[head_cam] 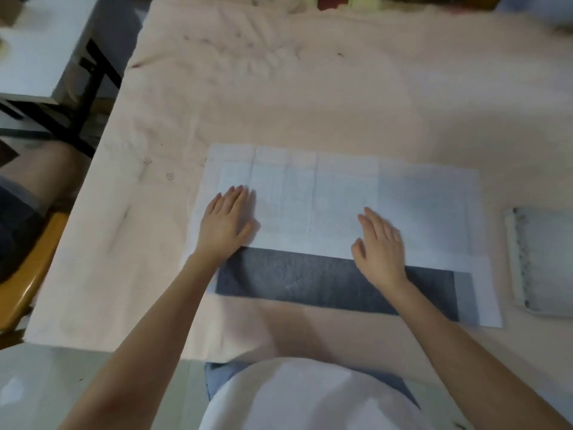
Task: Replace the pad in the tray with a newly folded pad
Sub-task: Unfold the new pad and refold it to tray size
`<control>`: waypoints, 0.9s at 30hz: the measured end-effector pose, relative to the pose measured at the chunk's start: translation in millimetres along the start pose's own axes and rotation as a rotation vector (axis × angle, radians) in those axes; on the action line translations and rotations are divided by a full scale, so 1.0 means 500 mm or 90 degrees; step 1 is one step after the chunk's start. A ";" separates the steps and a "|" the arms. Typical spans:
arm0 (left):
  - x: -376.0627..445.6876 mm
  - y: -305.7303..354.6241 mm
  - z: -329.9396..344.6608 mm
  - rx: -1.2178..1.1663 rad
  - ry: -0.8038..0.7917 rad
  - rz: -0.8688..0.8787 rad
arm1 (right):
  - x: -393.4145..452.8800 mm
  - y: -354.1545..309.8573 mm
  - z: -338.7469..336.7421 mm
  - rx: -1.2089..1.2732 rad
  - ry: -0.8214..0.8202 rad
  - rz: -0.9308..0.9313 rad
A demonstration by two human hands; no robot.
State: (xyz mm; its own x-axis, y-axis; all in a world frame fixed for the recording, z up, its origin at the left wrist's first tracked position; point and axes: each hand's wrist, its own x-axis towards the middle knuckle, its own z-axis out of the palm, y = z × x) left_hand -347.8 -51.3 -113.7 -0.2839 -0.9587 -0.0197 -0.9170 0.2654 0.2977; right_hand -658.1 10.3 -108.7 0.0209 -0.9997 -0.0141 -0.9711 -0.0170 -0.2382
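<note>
A large white pad [418, 212] lies spread on the pink cloth of the table, with crease lines across it. Its near part shows a dark grey strip [310, 280], the pad's grey side, below the white flap's edge. My left hand [224, 221] rests flat, palm down, on the pad's left part. My right hand [379, 246] lies flat on the white flap's near edge, right of the middle. Neither hand grips anything. At the right edge of the view sits the tray [514, 262], pale with a raised rim, only partly in view.
The pink cloth [279, 103] covers the table and is wrinkled and stained at the far left. Left of the table stand a white table with black legs [46, 57] and a wooden chair edge [28, 274]. Coloured items sit blurred at the far edge.
</note>
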 end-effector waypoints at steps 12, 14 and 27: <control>0.382 0.092 -0.007 0.046 -0.185 0.054 | 0.347 0.119 -0.108 -0.136 -0.248 0.028; 0.403 0.090 -0.014 0.066 -0.191 0.073 | 0.369 0.129 -0.116 -0.128 -0.262 0.018; 0.381 0.104 -0.076 0.069 -0.326 0.110 | 0.343 0.165 -0.156 -0.029 -0.242 -0.097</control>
State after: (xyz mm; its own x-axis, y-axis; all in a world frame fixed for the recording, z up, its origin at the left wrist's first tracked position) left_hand -438.8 -224.3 -65.8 -0.5086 -0.7343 -0.4495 -0.8606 0.4498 0.2389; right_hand -753.3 -164.2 -55.2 0.2434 -0.9077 -0.3418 -0.9595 -0.1739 -0.2216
